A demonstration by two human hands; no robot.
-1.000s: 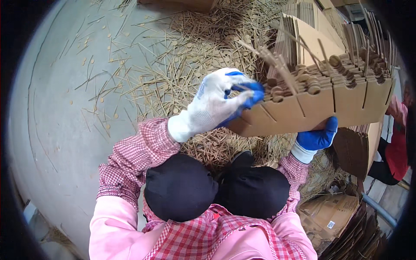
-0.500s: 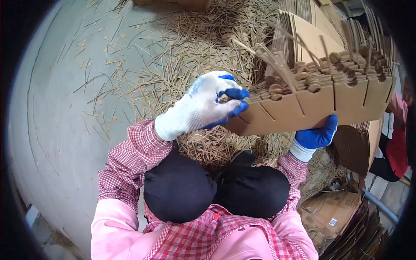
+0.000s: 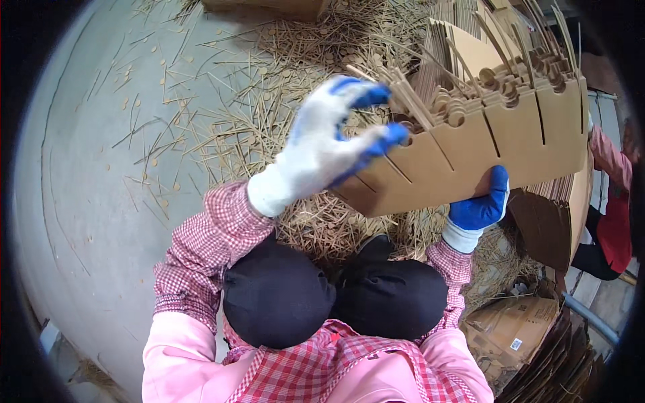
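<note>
- Person seated or crouched over concrete floor (image 3: 87, 201), knees in black trousers, pink apron over red-checked sleeves.
- Stack of die-cut cardboard sheets (image 3: 484, 148) held edge-up in front of the knees, above the floor, tilted up toward the right; slots and round notches along the top edge.
- Left hand (image 3: 322, 151), white glove with blue fingertips, at the left end of the stack; fingers spread and curled, fingertips just at the stack's upper-left corner. Not clenched; can't tell if it actually pinches anything or only touches.
- Thin cardboard strips (image 3: 410, 101) poke out of the stack's top edge right beside the left fingertips.
- Right hand (image 3: 480, 205), blue-palmed glove, under the stack's bottom edge, fingers wrapped up onto the front face: grasping the stack from below, bearing its weight.
- Litter of cardboard slivers and small round punch-outs (image 3: 269, 127) spread thick on the floor beneath and behind the stack, thinning toward the left.
- More flat cardboard (image 3: 517, 329) piled lower right, near the right knee.
- Another person's red sleeve (image 3: 615, 225) at the far right edge, well apart from both hands.
</note>
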